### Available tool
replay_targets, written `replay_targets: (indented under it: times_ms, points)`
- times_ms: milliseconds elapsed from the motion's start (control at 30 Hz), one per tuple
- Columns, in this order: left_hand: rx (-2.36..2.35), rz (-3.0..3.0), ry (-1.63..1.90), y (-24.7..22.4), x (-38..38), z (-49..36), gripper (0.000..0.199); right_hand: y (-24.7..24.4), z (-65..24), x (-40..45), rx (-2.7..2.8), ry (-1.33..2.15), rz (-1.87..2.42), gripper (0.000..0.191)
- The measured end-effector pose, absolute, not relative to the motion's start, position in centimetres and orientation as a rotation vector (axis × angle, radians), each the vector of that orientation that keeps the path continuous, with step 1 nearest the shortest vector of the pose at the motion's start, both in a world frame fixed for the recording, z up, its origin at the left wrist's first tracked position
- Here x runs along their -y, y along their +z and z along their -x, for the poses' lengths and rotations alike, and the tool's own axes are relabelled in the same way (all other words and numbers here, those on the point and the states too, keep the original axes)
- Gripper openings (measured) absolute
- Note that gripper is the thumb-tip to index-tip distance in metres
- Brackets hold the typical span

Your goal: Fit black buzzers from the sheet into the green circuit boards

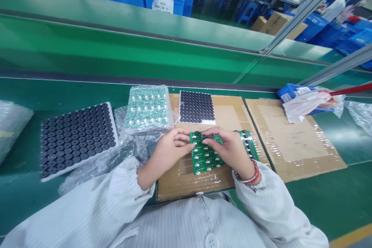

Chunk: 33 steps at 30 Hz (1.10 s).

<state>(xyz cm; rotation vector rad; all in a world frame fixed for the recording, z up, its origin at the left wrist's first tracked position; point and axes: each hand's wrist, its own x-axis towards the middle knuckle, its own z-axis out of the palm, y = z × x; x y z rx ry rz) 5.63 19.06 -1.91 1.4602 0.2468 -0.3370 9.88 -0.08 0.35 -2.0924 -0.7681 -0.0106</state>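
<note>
A green circuit board panel (207,158) with rows of small white connectors lies on the cardboard in front of me. My left hand (171,148) grips its left edge between thumb and fingers. At the panel's top edge my right hand (229,148) pinches a small black part, mostly hidden by the fingers. One black round part (197,133) sits at the panel's top left corner. Partly behind my right hand is a second green panel (252,148) carrying black parts. Beyond the hands stands a white sheet of black round parts (196,106), with a gap at its near right corner.
A larger sheet of black round parts (77,139) lies left on bubble wrap (95,170). Wrapped green boards (148,106) are stacked beside it. Taped cardboard (293,139) and a blue bin (290,92) with plastic bags are at right. A green ledge (139,52) runs behind.
</note>
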Motion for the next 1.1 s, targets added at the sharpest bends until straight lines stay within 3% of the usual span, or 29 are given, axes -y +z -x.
replay_targets:
  times_ms: [667,867,1100]
  points:
    - [-0.159,-1.460,-0.271,-1.5,-18.9,-5.2,0.035,-0.3,-8.7,-0.8,1.025,-0.452,2.182,0.014]
    - [-0.141,-1.465,-0.254,-1.7,-18.8,-5.1,0.036,-0.5,-8.5,-0.7,1.075,-0.475,2.187,0.015]
    - [-0.156,-1.454,-0.238,-1.6,-18.7,-5.2,0.036,-1.0,-8.5,-0.2,1.153,-0.416,2.203,0.030]
